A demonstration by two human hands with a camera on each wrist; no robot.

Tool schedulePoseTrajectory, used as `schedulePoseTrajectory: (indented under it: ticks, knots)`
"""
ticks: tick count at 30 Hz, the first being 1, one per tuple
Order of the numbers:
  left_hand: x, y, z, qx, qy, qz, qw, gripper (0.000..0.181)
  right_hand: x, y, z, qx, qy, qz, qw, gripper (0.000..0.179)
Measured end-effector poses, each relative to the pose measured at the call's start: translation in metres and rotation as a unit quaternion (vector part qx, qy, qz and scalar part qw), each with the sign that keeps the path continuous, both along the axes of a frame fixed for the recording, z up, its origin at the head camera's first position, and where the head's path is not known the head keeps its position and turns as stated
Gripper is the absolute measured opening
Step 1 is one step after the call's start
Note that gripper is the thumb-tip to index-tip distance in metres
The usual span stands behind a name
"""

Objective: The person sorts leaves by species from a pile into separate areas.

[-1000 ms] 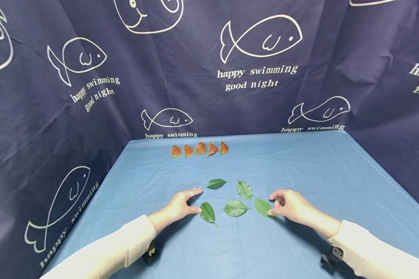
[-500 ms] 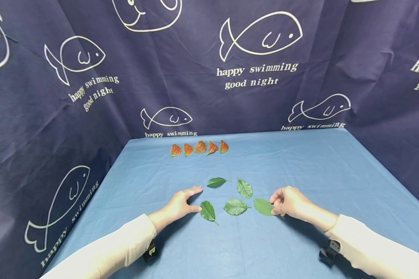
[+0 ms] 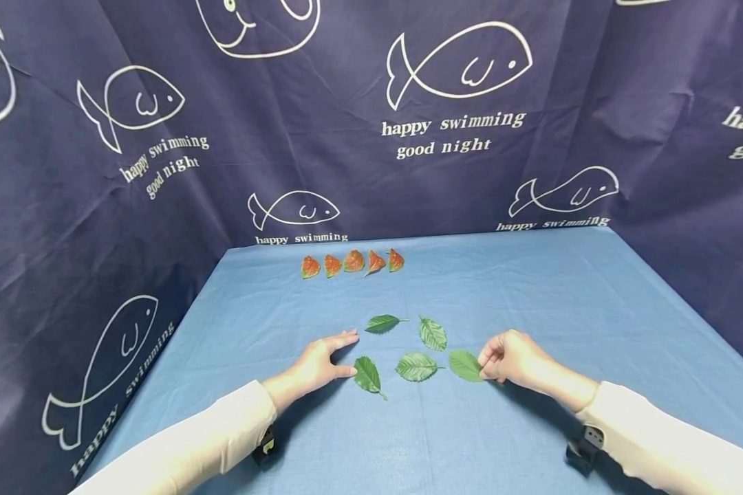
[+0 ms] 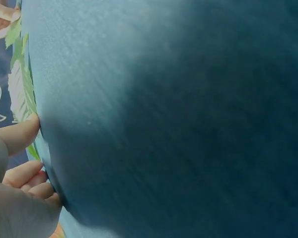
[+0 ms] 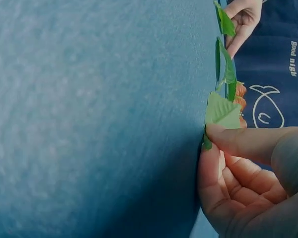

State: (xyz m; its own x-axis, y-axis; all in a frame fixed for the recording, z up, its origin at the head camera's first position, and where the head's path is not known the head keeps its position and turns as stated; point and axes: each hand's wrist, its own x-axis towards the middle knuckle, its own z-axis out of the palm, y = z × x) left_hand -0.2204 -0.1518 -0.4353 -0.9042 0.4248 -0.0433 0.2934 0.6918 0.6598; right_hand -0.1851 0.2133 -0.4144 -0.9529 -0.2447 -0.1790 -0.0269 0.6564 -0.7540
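My right hand [image 3: 512, 356] pinches a green leaf [image 3: 464, 365] by its stem end between thumb and forefinger; the right wrist view shows the leaf [image 5: 222, 111] tilted up from the cloth. My left hand [image 3: 318, 362] rests on the cloth with fingers extended, its thumb tip at the edge of another green leaf [image 3: 367, 375]. Between the hands lie a pale-veined leaf [image 3: 417, 367], an upright-slanted leaf [image 3: 433, 334] and a darker leaf [image 3: 383, 324] near the left fingertips. In the left wrist view, the left hand [image 4: 22, 183] has its thumb beside a leaf [image 4: 21, 89].
Several orange-red leaf-like pieces with green edges [image 3: 353, 261] lie in a row toward the back of the blue cloth-covered table [image 3: 532, 289]. Dark blue curtains [image 3: 359, 165] with white fish drawings stand around the back and sides. Each wrist wears a small dark camera.
My right hand has closed its fingers on the rightmost leaf's stem end, and the leaf has turned slightly and lifted. The left hand stays in place.
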Motion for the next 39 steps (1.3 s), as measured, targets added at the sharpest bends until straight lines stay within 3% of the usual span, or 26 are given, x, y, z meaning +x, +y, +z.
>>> schedulePoseTrajectory:
  ticks: [8,16,20,28,39]
  knots:
    - [0.004,0.0,0.001,0.001,-0.011,-0.002,0.9999,0.064,-0.009,0.011,-0.003,-0.075,-0.035,0.047,0.9954,0.01]
    - [0.005,0.001,0.003,0.003,-0.015,0.005,0.9999,0.063,-0.033,0.029,-0.001,-0.157,-0.109,0.055,0.98,0.023]
    - [0.005,0.0,0.002,0.005,-0.02,0.003,0.9998,0.064,-0.046,0.034,0.005,-0.179,-0.123,0.054,0.9746,0.021]
    - [0.005,-0.005,0.003,-0.004,-0.011,0.004,0.9999,0.064,-0.07,0.027,0.013,-0.2,-0.144,0.01,0.969,0.014]
    - [0.005,-0.001,0.005,-0.005,-0.009,-0.008,0.9999,0.064,-0.093,0.022,0.018,-0.227,-0.15,-0.034,0.9617,0.034]
